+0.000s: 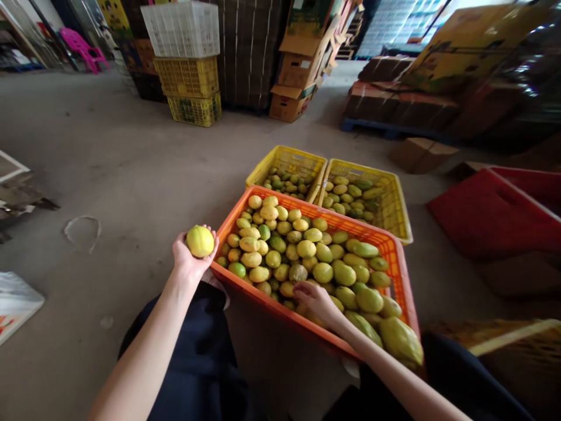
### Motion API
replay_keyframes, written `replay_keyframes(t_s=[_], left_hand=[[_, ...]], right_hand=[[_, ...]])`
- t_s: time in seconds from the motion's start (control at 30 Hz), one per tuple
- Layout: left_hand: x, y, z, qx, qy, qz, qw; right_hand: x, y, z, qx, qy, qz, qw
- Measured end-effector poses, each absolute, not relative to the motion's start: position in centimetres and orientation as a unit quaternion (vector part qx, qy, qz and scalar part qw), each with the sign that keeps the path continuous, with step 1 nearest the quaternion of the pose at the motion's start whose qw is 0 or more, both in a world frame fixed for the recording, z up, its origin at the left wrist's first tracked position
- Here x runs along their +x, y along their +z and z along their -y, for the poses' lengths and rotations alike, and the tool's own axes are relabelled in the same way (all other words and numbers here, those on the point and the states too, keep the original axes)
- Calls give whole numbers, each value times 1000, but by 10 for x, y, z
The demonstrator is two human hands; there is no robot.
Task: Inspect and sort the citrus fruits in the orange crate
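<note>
A yellow-green lemon (200,241) rests in my left hand (193,257), which cups it palm up just off the left end of an orange crate (280,307). Many lemons (306,249) fill that crate, from yellow to green, with larger ones at its near right corner. My right hand (318,301) is down among the fruit at the crate's near side. Its fingers are bent together beside a dull, brownish-green lemon (298,273); whatever lies under the fingertips is hidden.
Two yellow crates (405,219) with more lemons adjoin the orange one's far side. A red bin (473,213) stands to the right. Farther back are stacked crates (186,76), cardboard boxes (295,70) and a loaded blue pallet (372,127). A strap loop (83,219) lies on the floor.
</note>
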State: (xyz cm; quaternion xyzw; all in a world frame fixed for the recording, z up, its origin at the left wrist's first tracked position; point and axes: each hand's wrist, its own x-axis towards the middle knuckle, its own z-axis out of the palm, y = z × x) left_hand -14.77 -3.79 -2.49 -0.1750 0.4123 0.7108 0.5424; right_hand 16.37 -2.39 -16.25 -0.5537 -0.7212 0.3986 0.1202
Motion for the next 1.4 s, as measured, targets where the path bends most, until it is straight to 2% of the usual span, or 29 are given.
replay_keyframes(t_s=[0.33, 0.5, 0.73, 0.87, 1.03, 1.13, 1.23, 1.3, 1.4], left_hand=[[-147, -28, 36, -204, 680, -380, 592], [-142, -23, 29, -215, 671, -363, 609], [-136, -20, 18, -207, 673, -355, 615], [-130, -14, 15, -187, 692, -336, 611], [-107, -6, 14, -155, 702, -300, 627], [-86, -4, 15, -115, 705, -298, 633], [-60, -8, 16, -68, 679, -296, 668], [-37, -15, 17, -42, 650, -312, 692], [3, -30, 22, 13, 604, -344, 719]], right_hand=[[77, -143, -111, -515, 175, 838, 51], [36, -150, -168, -508, 94, 856, 7], [24, -164, -186, -523, 56, 850, 7], [29, -154, -174, -521, 74, 850, 26], [60, -110, -144, -532, 102, 836, 92], [97, -81, -104, -518, 166, 812, 211], [136, -67, -42, -488, 319, 728, 360], [156, -66, -2, -493, 388, 664, 408], [176, -69, 35, -509, 423, 587, 467]])
